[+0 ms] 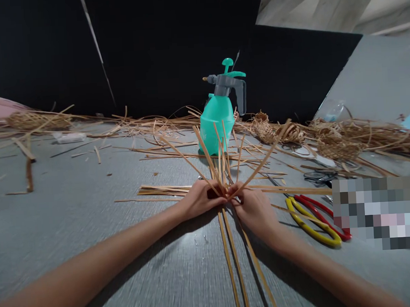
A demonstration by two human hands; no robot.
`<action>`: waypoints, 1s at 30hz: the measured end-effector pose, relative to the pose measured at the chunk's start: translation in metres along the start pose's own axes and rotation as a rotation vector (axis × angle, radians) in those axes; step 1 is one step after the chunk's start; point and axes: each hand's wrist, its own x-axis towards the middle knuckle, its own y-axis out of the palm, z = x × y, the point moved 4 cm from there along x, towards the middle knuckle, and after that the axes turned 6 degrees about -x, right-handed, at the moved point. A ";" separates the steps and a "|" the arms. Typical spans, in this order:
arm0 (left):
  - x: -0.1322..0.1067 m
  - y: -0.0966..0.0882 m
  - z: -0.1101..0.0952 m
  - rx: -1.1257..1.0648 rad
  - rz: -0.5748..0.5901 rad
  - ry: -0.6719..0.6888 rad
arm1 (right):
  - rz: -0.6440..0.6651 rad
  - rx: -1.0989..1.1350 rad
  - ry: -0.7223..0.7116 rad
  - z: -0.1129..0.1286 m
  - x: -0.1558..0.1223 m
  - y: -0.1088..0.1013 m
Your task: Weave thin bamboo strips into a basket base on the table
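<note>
Fingertips of the left hand (199,200) and right hand (254,210) pinch shut on cane strips (232,257) where they cross, low on the grey table (73,210). The strips look light, springy and easy to split, best gripped at that crossing; a spray bottle (219,120) stands beyond

spray bottle (220,116) behind strips (223,171) | scissors (314,216) right of strips

Both arms outstretched; left hand (198,199), right hand (253,209) meeting, fingers (235,191) pinched
</note>
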 end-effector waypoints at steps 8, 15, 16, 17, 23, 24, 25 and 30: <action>0.003 -0.003 0.002 0.143 -0.063 -0.026 | 0.074 0.226 -0.013 0.001 0.004 -0.006; 0.002 -0.004 0.005 -0.148 -0.068 -0.103 | 0.062 0.315 -0.013 0.000 0.007 -0.011; 0.002 -0.004 0.005 -0.162 -0.066 -0.117 | 0.062 0.317 -0.003 0.000 0.007 -0.011; 0.003 -0.005 0.004 -0.174 -0.068 -0.122 | 0.067 0.327 0.011 0.000 0.007 -0.010; 0.003 -0.005 0.007 -0.276 -0.057 -0.142 | 0.032 0.297 0.040 -0.002 0.005 -0.007; 0.003 -0.004 0.008 -0.283 -0.036 -0.145 | 0.032 0.295 0.049 -0.002 0.005 -0.006; 0.003 -0.002 0.008 -0.280 -0.014 -0.148 | 0.036 0.302 0.056 -0.003 0.005 -0.005; 0.002 -0.002 0.008 -0.228 -0.041 -0.128 | 0.068 0.331 0.054 -0.007 0.007 -0.001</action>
